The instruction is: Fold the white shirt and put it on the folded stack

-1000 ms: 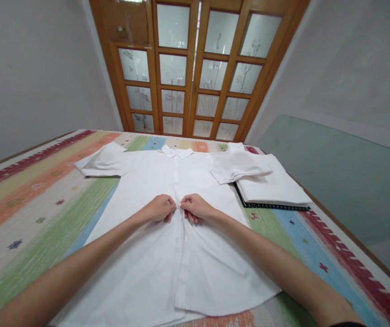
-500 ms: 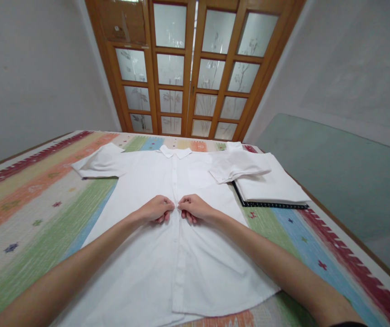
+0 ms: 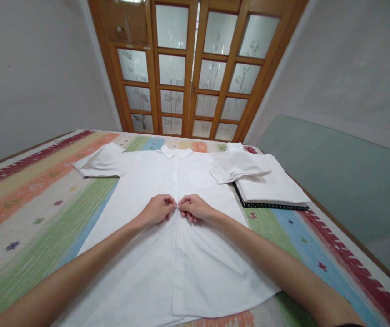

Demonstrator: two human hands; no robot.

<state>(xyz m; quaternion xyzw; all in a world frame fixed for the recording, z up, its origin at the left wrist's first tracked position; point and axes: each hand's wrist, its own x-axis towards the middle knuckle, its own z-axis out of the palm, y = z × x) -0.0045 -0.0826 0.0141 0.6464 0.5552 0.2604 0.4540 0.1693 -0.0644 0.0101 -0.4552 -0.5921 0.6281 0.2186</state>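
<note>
A white short-sleeved shirt [image 3: 140, 254] lies flat, front up, on a striped cloth, collar at the far end. My left hand [image 3: 157, 210] and my right hand [image 3: 193, 208] meet at the shirt's button strip about halfway down. Both are closed in a pinch on the strip's edges, fingertips almost touching. The small thing between the fingertips looks like a button, though it is too small to be sure. The buttons above my hands look fastened; below them the front lies closed and flat.
The striped cloth [image 3: 27, 200] covers the table. At the right, a stack of folded white cloth [image 3: 273, 186] rests on a dark board, partly under the shirt's right sleeve. A wooden glass-paned door [image 3: 188, 68] stands beyond. The table's right edge drops to a green floor.
My hands stay at the same spot on the button strip, with only small finger movements. The shirt's lower front has settled flatter.
</note>
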